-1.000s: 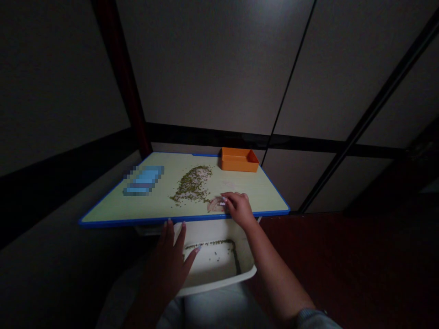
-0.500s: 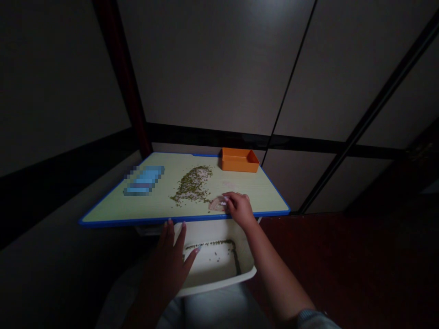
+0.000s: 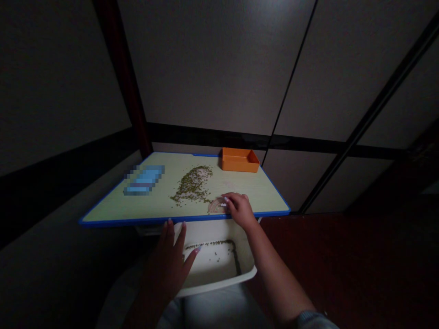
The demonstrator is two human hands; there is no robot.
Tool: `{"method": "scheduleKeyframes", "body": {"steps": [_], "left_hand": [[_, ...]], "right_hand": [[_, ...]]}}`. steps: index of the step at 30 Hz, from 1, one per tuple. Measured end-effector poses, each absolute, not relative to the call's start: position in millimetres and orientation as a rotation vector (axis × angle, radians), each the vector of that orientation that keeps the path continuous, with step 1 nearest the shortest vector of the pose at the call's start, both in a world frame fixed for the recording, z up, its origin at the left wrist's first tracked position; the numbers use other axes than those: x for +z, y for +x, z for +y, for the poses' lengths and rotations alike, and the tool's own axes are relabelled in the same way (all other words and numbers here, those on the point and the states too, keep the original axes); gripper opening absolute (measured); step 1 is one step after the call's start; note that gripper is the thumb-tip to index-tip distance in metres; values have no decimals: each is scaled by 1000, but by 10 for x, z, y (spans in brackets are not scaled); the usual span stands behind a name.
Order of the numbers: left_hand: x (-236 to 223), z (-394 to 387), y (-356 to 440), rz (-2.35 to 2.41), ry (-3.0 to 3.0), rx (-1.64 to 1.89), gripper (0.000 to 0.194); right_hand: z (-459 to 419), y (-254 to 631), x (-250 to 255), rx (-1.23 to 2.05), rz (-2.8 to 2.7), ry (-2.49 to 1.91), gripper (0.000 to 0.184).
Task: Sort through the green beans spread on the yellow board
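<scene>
My right hand (image 3: 240, 208) is at the tabletop's near edge, its thumb and fingers pinched together. Whatever they hold, if anything, is too small to make out. Beside these fingertips lies a pale pinkish, half-round patch (image 3: 214, 206) with small white bits; I cannot tell if it is an object or a print. Small green beans (image 3: 192, 185), like mung beans, are spread to its left. My left hand (image 3: 173, 256) has its fingers apart, over the left side of a white plastic tub (image 3: 219, 287), fingertips near the table's edge. More beans line the tub's bottom edges.
The pale green tabletop (image 3: 137, 209) has a blue rim. An orange open box (image 3: 240, 164) stands at its back right, and a blurred-out blue rectangular item (image 3: 146, 179) lies on the left. Panelled walls (image 3: 212, 68) rise behind the table.
Almost nothing differs; my right fingers have shifted very slightly by the half-round patch. My left hand, the tub and the spread beans look the same.
</scene>
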State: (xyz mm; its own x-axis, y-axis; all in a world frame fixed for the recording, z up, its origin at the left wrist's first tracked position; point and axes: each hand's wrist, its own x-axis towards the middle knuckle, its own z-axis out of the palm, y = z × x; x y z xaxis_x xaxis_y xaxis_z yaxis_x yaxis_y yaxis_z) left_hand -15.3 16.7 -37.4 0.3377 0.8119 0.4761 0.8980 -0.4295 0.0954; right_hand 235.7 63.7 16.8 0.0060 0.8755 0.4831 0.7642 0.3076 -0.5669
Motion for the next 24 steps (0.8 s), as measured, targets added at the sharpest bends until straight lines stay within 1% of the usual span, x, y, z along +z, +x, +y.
{"method": "scheduleKeyframes", "body": {"steps": [10,24], "left_hand": [[-382,164,-140,-1600,-2408,-727,68],[-414,179,-152,-1580,-2402,-708,68]], "right_hand": [[642,2365,141,167,-1775,-1381,23],[635,2350,153,210,-1769,-1361,21]]}}
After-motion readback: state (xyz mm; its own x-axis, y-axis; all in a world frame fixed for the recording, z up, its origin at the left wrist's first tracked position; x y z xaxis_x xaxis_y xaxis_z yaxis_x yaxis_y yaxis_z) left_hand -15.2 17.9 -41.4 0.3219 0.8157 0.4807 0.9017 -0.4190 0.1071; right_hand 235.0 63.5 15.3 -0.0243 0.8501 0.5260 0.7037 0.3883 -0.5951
